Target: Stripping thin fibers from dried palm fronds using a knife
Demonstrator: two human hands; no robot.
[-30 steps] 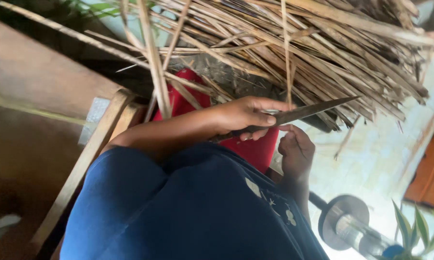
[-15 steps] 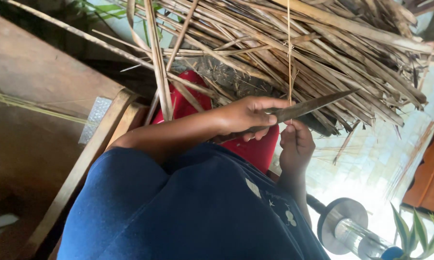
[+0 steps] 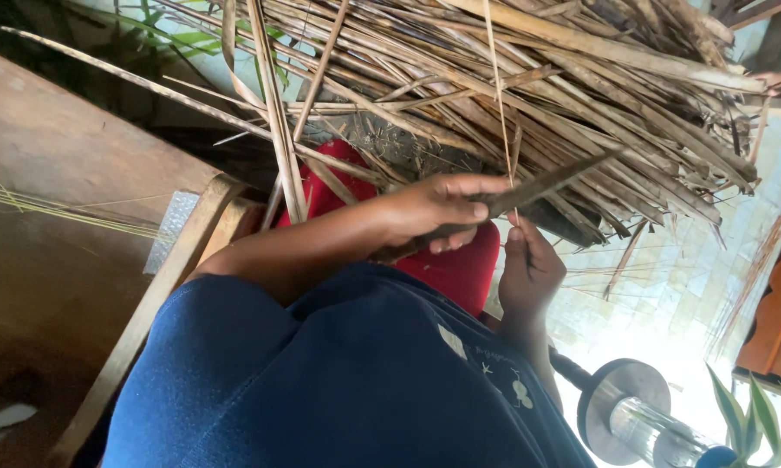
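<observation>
Leaf-stripping under way: your left hand (image 3: 438,212) has its fingers clenched round the handle of a long knife (image 3: 546,184), whose blade points out towards the heap of dry palm leaves (image 3: 581,78) piled across the top of the view. Just below it, your right hand (image 3: 529,273) has its fingers closed on the lower end of one thin strip (image 3: 497,104), which runs straight up past the blade and over the heap. The blade lies against or just beside that strip, close to your fingertips; whether it is cutting cannot be told. Both hands work above a red cloth (image 3: 460,269) on your lap, in front of your blue garment (image 3: 338,381). By the look of it, the job is at an early or middle stage: only a few fine pale strands (image 3: 61,211) lie well apart to the side on the brown wooden bench (image 3: 52,286), past a wooden slat (image 3: 174,269), and they may be finished pieces, while the heap looks large, tangled and mostly uncut. The strip in hand appears only partly worked, its upper length lost among the leaves. A metal-and-glass fitting (image 3: 633,416) and a green plant (image 3: 754,416) stand by the tiled floor (image 3: 668,286), away from the work.
</observation>
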